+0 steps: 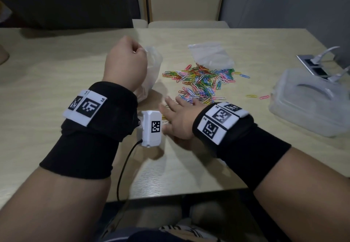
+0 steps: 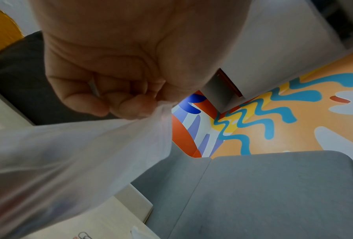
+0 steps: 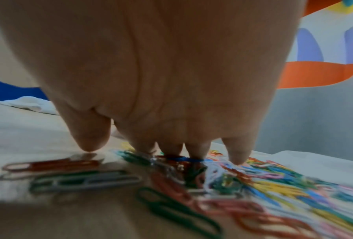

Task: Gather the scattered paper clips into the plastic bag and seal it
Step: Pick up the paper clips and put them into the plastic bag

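Observation:
A pile of coloured paper clips (image 1: 202, 82) lies spread over the middle of the wooden table (image 1: 56, 67). My left hand (image 1: 126, 63) is raised at the left of the pile and pinches the rim of a clear plastic bag (image 1: 151, 71), which hangs down to the table. The left wrist view shows the curled fingers (image 2: 130, 106) gripping the bag's edge (image 2: 89, 153). My right hand (image 1: 178, 116) lies flat and spread at the pile's near edge. Its straight fingertips (image 3: 198, 152) press down on the paper clips (image 3: 232, 182).
A second clear plastic bag (image 1: 211, 55) lies beyond the pile. A translucent plastic box (image 1: 310, 103) with a handle stands at the right, with two stray clips (image 1: 257, 96) beside it. A metal socket panel (image 1: 314, 65) sits at the far right. Grey chairs (image 2: 273, 194) stand behind the table.

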Available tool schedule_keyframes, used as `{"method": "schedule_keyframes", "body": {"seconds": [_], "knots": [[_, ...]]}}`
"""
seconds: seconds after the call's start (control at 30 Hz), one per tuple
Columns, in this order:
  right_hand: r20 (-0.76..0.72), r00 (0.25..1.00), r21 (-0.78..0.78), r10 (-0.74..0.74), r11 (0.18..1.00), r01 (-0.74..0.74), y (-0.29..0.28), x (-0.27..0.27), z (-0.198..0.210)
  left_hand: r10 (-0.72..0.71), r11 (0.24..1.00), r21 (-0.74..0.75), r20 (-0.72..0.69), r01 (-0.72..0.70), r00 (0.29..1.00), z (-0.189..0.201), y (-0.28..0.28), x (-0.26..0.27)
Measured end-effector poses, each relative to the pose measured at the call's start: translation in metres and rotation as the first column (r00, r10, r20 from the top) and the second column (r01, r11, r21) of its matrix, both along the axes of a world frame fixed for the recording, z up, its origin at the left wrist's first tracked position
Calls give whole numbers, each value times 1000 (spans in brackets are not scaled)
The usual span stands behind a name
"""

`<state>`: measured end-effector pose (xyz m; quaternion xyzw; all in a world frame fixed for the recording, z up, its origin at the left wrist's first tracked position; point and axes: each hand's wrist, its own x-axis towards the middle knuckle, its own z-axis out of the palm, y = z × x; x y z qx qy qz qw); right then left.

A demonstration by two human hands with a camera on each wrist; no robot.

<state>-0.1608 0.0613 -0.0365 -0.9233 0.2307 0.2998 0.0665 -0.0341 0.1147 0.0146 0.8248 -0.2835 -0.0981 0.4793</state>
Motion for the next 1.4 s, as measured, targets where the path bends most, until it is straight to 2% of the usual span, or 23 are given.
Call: {"method": "schedule_keyframes", "body": {"seconds": [0.1, 0.2, 0.37, 0.43, 0.7, 0.83, 0.93, 1.0, 1.17, 1.27, 1.33, 1.4], "knots": [[-36, 995, -14, -88, 996, 88, -11, -14, 0, -17, 1000, 9, -3, 17, 1000, 0, -3, -5], [-13, 993, -19, -114, 993, 114, -12, -25, 5, -55, 998, 28, 0, 55, 998, -1, -7, -11], [-6, 999, 0, 51, 999, -51, 13, -23, -3, -96, 995, 30, -3, 97, 995, -3, -14, -20], [-18, 997, -14, 76, 997, -76, 15, -23, -11, -108, 993, 36, 2, 108, 994, -3, -15, -21], [-47, 989, -62, -143, 988, 140, -10, -47, 4, -126, 991, 52, -4, 126, 992, -2, -10, -19], [55, 998, -42, -30, 999, 32, 6, -31, 7, -134, 989, 69, 17, 132, 991, -3, -6, -20], [56, 994, -63, 95, 994, -91, 14, -15, -1, -145, 987, 75, 36, 142, 989, -3, -5, -22], [75, 991, -81, 115, 991, -108, 13, -13, -11, -143, 987, 85, 41, 139, 989, -3, -5, -22], [50, 996, -103, -74, 992, 79, -16, -37, -16, -149, 985, 90, 39, 145, 988, -4, -5, -20], [24, 990, -128, -142, 981, 143, -29, -50, -8, -168, 983, 85, 45, 164, 985, -6, -8, -22], [73, 987, -98, -146, 983, 153, -28, -54, -2, -185, 980, 89, 43, 180, 982, -7, -12, -25], [194, 972, -76, -131, 986, 148, -25, -55, 5, -201, 976, 96, 51, 196, 978, -8, -16, -28]]}}
